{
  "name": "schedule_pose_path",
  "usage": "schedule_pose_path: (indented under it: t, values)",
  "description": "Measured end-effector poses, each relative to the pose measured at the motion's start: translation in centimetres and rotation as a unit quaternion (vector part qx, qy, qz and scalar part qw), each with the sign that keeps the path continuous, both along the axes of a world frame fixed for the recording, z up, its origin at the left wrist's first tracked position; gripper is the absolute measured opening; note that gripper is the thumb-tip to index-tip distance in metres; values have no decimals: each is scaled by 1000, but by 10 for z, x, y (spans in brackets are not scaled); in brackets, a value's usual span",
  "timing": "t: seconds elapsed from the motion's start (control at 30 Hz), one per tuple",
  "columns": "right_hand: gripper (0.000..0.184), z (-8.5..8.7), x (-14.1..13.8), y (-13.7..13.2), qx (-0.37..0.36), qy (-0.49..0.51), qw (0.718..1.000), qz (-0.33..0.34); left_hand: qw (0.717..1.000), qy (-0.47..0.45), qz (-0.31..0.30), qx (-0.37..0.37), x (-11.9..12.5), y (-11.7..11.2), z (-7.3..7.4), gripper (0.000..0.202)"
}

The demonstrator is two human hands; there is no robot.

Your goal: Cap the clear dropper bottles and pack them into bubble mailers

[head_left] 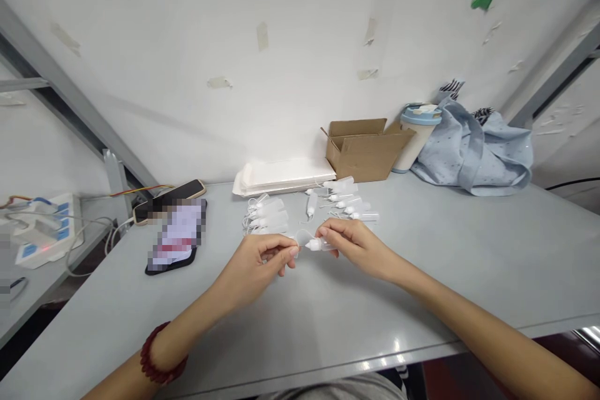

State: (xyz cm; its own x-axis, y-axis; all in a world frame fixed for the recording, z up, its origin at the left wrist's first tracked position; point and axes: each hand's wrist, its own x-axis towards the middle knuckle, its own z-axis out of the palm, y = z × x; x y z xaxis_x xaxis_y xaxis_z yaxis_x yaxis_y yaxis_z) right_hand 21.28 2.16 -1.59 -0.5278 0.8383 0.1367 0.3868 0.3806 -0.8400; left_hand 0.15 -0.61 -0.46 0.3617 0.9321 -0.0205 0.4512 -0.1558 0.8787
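Observation:
My right hand (355, 244) grips a small clear plastic dropper bottle (320, 244) with a white tip, held sideways above the grey table (300, 300). My left hand (261, 261) is closed in a pinch at the bottle's tip end, on a small clear cap I can barely make out. Just behind my hands lie two groups of the same small bottles, one on the left (268, 214) and one on the right (347, 199).
A stack of white flat packets (285, 175) and an open cardboard box (363, 147) stand at the wall. A lidded cup (419, 131) and a blue cloth bag (473, 150) sit to the right. Phones (174, 225) and a power strip (44, 231) lie left.

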Motion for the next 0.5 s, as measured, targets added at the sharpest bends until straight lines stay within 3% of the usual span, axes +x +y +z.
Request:
schedule_pose_path:
  t: [0.3,0.5]
  values:
    - [20,-1,-1,0,2,-22,1000,4,997,28,-64,10,1,-1,-2,22]
    - [18,-9,-7,-2,30,-32,999,-9,997,38,-69,9,3,-3,-7,22]
